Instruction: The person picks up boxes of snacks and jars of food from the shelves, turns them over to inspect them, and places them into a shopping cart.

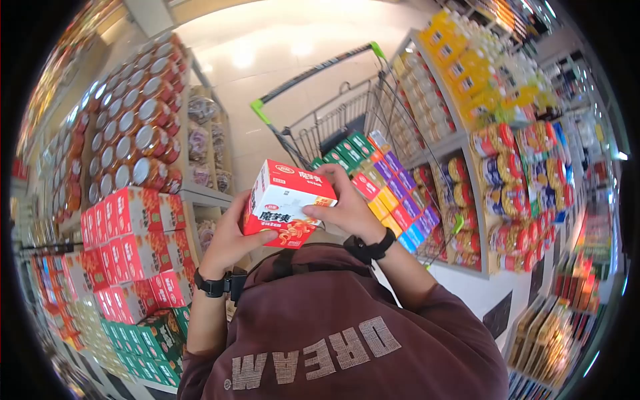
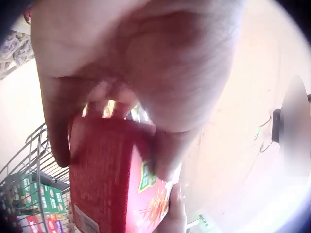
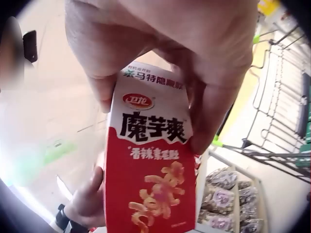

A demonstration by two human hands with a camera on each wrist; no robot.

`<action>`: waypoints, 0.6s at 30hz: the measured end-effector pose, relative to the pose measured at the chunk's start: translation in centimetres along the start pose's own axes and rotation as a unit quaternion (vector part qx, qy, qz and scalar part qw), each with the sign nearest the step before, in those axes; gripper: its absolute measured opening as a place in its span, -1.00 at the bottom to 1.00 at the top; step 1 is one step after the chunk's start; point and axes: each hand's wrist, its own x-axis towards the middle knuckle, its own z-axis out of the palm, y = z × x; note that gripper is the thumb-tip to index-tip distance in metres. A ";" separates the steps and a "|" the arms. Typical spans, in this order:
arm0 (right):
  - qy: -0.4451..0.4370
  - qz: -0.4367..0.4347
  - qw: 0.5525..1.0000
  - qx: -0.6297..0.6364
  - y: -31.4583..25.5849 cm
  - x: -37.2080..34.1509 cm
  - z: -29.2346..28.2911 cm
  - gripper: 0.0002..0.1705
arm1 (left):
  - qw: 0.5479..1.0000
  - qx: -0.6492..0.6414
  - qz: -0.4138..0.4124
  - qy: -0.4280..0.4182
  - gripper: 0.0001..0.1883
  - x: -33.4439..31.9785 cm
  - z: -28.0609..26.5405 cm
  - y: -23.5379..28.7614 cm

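Both hands hold a red and white snack box (image 1: 277, 197) up in front of the chest, with Chinese lettering and a picture of curly snack pieces on its face. On its left side the left hand (image 1: 230, 241) grips it, thumb along the lower front edge. From the right, the right hand (image 1: 352, 208) holds the opposite side, its thumb pressed on the printed face. The left wrist view shows a red side of the box (image 2: 99, 174) between thumb and fingers. In the right wrist view, the printed panel (image 3: 150, 145) lies between the right thumb and fingers.
A shopping cart (image 1: 319, 112) with a green-tipped handle stands ahead; stacked green, purple, yellow and blue boxes (image 1: 393, 190) show beside it. Similar red boxes (image 1: 137, 248) are piled at left, below rows of jars (image 1: 137, 123). Shelves of packaged goods (image 1: 510, 180) line the right.
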 end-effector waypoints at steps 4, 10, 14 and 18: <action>0.158 0.041 0.979 -0.124 4.3 -1.8 -9.6 -0.16 | 0.991 0.062 -0.122 0.012 -0.23 3.4 2.0 -2.7; 0.469 0.083 0.879 -0.037 14.6 -6.6 -27.0 -0.23 | 0.975 0.134 -0.170 0.053 -0.38 5.7 1.0 -4.3; 0.483 0.065 0.836 -0.253 22.1 -6.4 -34.2 -0.29 | 0.955 0.231 -0.181 0.033 -0.47 5.5 1.0 -4.3; 0.390 0.044 0.865 -0.313 29.9 -4.3 -36.2 -0.17 | 0.921 0.337 -0.197 -0.011 -0.49 5.1 2.9 -4.0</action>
